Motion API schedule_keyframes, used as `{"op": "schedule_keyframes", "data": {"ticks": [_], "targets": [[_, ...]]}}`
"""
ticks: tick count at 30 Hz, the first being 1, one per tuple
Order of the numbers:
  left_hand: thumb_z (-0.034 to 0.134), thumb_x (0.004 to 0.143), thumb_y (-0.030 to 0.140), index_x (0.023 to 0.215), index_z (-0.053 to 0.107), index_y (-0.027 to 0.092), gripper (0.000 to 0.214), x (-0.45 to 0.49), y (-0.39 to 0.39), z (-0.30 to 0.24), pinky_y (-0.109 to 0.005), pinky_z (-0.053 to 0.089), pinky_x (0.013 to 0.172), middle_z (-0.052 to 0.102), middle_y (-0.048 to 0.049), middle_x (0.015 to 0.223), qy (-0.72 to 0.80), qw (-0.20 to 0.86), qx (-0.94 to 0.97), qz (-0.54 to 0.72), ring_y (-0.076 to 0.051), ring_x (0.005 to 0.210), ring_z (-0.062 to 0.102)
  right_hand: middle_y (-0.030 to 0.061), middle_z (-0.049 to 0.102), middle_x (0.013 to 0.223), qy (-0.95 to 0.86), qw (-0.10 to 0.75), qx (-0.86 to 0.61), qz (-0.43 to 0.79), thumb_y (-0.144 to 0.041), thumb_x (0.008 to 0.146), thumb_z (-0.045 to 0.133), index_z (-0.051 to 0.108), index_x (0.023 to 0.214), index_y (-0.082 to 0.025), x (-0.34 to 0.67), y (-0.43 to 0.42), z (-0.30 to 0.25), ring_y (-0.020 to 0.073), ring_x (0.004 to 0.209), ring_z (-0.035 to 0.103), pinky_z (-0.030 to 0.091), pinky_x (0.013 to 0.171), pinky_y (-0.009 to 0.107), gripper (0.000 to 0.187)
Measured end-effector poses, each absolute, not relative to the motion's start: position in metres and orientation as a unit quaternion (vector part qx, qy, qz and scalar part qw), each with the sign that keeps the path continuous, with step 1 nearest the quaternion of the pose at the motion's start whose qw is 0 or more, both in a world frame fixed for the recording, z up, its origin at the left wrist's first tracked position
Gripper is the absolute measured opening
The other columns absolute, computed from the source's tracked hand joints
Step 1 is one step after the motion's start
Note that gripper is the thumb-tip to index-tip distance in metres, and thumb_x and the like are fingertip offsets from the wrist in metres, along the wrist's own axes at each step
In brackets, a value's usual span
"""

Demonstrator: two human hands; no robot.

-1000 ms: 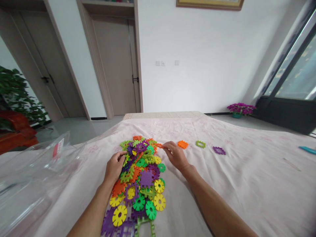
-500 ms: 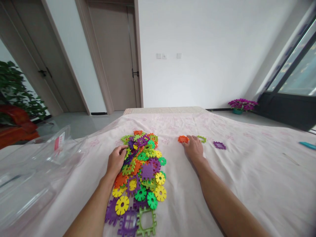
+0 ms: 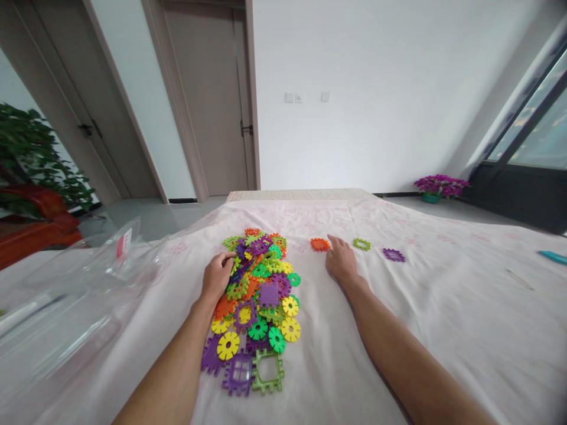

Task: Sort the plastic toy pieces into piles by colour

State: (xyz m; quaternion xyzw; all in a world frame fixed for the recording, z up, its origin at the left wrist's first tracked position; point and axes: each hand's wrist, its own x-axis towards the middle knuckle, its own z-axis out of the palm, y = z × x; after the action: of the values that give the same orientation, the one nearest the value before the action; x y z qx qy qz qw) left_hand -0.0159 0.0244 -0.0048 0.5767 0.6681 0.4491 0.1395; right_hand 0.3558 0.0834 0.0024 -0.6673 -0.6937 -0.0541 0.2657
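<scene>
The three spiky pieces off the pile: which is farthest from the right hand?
The purple piece, the rightmost; the orange piece and green piece sit closer, flanking the right hand.

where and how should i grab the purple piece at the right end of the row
Take the purple piece by two opposite toothed edges, likely best from above with the right hand: it lies flat on the cloth, its teeth offer purchase, and no other piece touches it.

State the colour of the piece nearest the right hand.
The piece nearest the right hand is orange, shown best in the head view.
</scene>
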Motion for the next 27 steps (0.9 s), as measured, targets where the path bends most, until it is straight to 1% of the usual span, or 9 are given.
{"op": "schedule_keyframes", "data": {"ticks": [3, 7, 9, 11, 13, 16, 21, 24, 27], "targets": [[0.05, 0.084, 0.033, 0.103, 0.07, 0.025, 0.029, -0.017, 0.025, -0.005, -0.032, 0.046, 0.093, 0.072, -0.0013, 0.109, 0.673, 0.132, 0.579, 0.442, -0.02, 0.1, 0.065, 0.0113, 0.06, 0.125, -0.73, 0.299, -0.612, -0.053, -0.012, 0.088, 0.042, 0.056, 0.128, -0.017, 0.352, 0.077, 0.005, 0.0229, 0.114, 0.053, 0.039, 0.098, 0.032, 0.043], [0.05, 0.084, 0.033, 0.104, 0.07, 0.025, 0.029, -0.018, 0.026, -0.006, -0.032, 0.046, 0.095, 0.072, -0.0015, 0.11, 0.672, 0.13, 0.583, 0.438, -0.02, 0.102, 0.064, 0.0097, 0.062, 0.117, -0.764, 0.324, -0.557, -0.004, -0.016, 0.089, 0.044, 0.064, 0.117, -0.019, 0.343, 0.071, 0.004, 0.0205, 0.105, 0.058, 0.042, 0.092, 0.029, 0.035], [0.049, 0.085, 0.034, 0.105, 0.07, 0.025, 0.03, -0.018, 0.025, -0.006, -0.032, 0.046, 0.095, 0.071, -0.0018, 0.111, 0.668, 0.132, 0.586, 0.439, -0.02, 0.103, 0.064, 0.009, 0.065, 0.109, -0.729, 0.366, -0.576, 0.047, -0.02, 0.087, 0.047, 0.068, 0.107, -0.017, 0.337, 0.067, 0.002, 0.0198, 0.094, 0.06, 0.044, 0.086, 0.029, 0.029], [0.048, 0.085, 0.034, 0.105, 0.069, 0.025, 0.03, -0.018, 0.025, -0.005, -0.033, 0.046, 0.095, 0.071, -0.0021, 0.112, 0.667, 0.133, 0.589, 0.437, -0.021, 0.104, 0.064, 0.0072, 0.067, 0.092, -0.68, 0.415, -0.592, 0.127, -0.028, 0.087, 0.05, 0.071, 0.095, -0.015, 0.329, 0.057, -0.001, 0.019, 0.081, 0.061, 0.046, 0.077, 0.029, 0.026], [0.048, 0.086, 0.034, 0.106, 0.069, 0.025, 0.031, -0.018, 0.024, -0.005, -0.033, 0.045, 0.095, 0.071, -0.0025, 0.113, 0.666, 0.132, 0.592, 0.434, -0.021, 0.104, 0.064, 0.0048, 0.066, 0.078, -0.659, 0.441, -0.572, 0.211, -0.038, 0.087, 0.052, 0.071, 0.087, -0.014, 0.32, 0.043, -0.003, 0.0186, 0.073, 0.06, 0.046, 0.068, 0.027, 0.031], [0.048, 0.086, 0.033, 0.107, 0.069, 0.024, 0.031, -0.018, 0.023, -0.004, -0.033, 0.045, 0.096, 0.071, -0.0034, 0.114, 0.664, 0.13, 0.596, 0.433, -0.021, 0.106, 0.063, 0.0035, 0.067, 0.078, -0.711, 0.412, -0.499, 0.274, -0.048, 0.084, 0.058, 0.073, 0.084, -0.016, 0.308, 0.022, -0.003, 0.0176, 0.072, 0.059, 0.044, 0.065, 0.026, 0.036], [0.047, 0.087, 0.031, 0.108, 0.068, 0.023, 0.031, -0.015, 0.019, -0.002, -0.032, 0.045, 0.097, 0.07, -0.0044, 0.115, 0.663, 0.128, 0.595, 0.435, -0.02, 0.108, 0.062, 0.001, 0.065, 0.076, -0.805, 0.314, -0.45, 0.223, -0.054, 0.08, 0.063, 0.076, 0.082, -0.021, 0.297, 0.009, 0.007, 0.0143, 0.069, 0.056, 0.039, 0.062, 0.023, 0.036], [0.047, 0.086, 0.029, 0.106, 0.069, 0.023, 0.03, -0.014, 0.018, 0.0, -0.033, 0.044, 0.098, 0.07, -0.0047, 0.115, 0.664, 0.127, 0.595, 0.436, -0.02, 0.108, 0.062, 0.0005, 0.066, 0.078, -0.82, 0.298, -0.444, 0.202, -0.054, 0.077, 0.066, 0.078, 0.083, -0.024, 0.294, 0.011, 0.01, 0.014, 0.071, 0.056, 0.039, 0.065, 0.023, 0.033], [0.046, 0.086, 0.029, 0.105, 0.069, 0.023, 0.03, -0.013, 0.018, 0.001, -0.035, 0.044, 0.098, 0.07, -0.005, 0.114, 0.669, 0.127, 0.591, 0.432, -0.021, 0.107, 0.063, 0.0005, 0.068, 0.081, -0.823, 0.299, -0.436, 0.209, -0.051, 0.074, 0.07, 0.078, 0.085, -0.024, 0.294, 0.015, 0.006, 0.0147, 0.075, 0.057, 0.041, 0.068, 0.023, 0.03]]}}
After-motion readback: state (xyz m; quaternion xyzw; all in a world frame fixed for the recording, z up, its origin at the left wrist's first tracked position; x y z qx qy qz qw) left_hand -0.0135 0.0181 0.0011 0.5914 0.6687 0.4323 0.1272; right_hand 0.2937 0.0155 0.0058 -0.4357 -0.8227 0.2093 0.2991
